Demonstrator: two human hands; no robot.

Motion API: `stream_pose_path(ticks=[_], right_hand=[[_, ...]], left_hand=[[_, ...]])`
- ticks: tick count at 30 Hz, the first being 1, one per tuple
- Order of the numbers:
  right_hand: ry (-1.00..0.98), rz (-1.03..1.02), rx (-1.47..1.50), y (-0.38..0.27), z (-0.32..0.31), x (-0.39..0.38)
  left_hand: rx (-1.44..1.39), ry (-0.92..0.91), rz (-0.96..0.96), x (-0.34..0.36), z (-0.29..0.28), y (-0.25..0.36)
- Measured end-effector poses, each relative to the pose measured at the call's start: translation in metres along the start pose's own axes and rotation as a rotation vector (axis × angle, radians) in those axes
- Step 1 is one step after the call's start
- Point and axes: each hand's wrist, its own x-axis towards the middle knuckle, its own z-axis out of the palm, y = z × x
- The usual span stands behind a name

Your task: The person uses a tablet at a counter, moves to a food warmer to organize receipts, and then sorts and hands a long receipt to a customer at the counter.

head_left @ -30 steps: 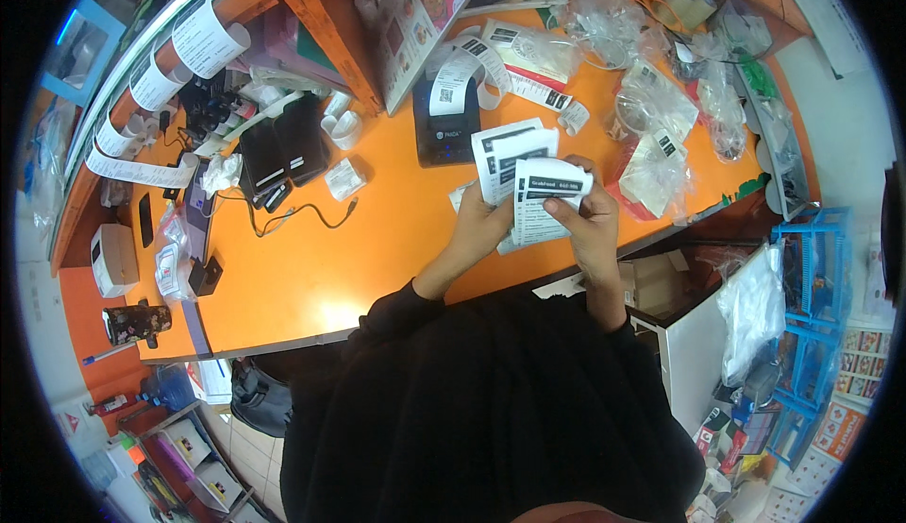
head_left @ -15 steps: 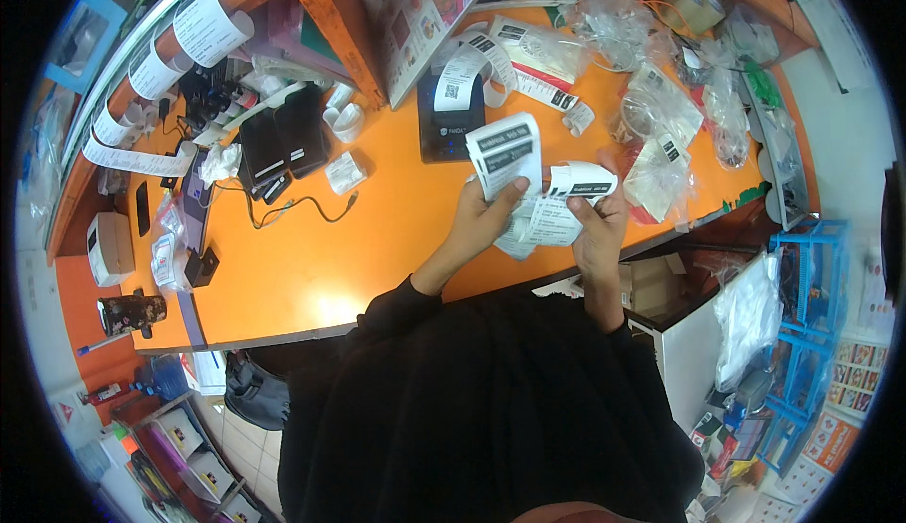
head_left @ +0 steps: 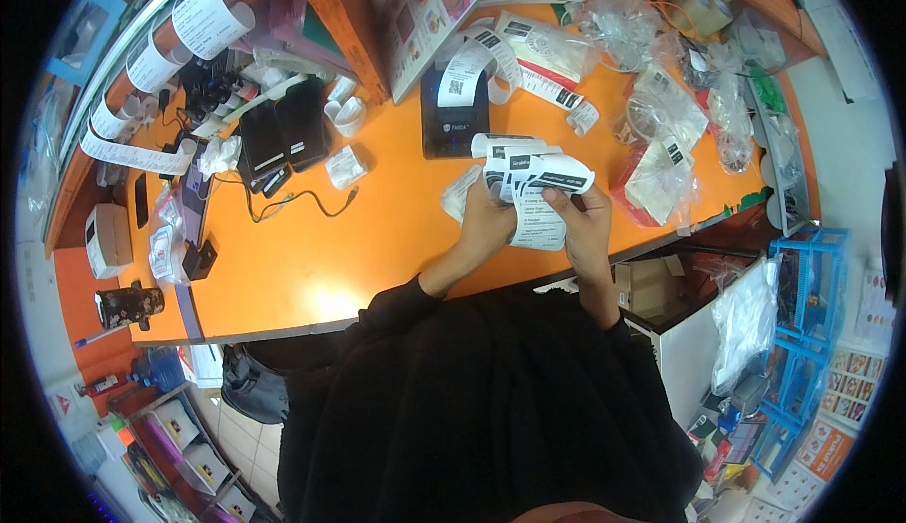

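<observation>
Label stack (head_left: 530, 188) is gripped by closed fingers of left hand (head_left: 486, 226) and right hand (head_left: 587, 226); sorting underway; top label is peeled next.

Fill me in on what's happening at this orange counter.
A person in a black top stands at the orange counter, holding a fanned stack of printed paper labels in both hands. The left hand grips the stack from the side and the right hand pinches its front sheets. Just beyond sits a small black label printer with a strip curling out, and clear plastic bags lie to the right.
</observation>
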Motion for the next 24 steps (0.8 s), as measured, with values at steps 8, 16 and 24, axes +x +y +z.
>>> stream_pose_path(ticks=[8,16,24], right_hand=[[0.091,-0.165,0.252,0.003,-0.015,-0.004],[-0.071,-0.206,-0.016,-0.001,0.0,-0.001],[0.087,-0.251,-0.145,0.001,-0.009,-0.003]], left_hand=[[-0.307,-0.143,-0.213,0.009,-0.013,0.025],[-0.094,-0.115,-0.1,0.001,-0.015,0.004],[-0.114,-0.145,-0.261,0.001,-0.013,0.021]])
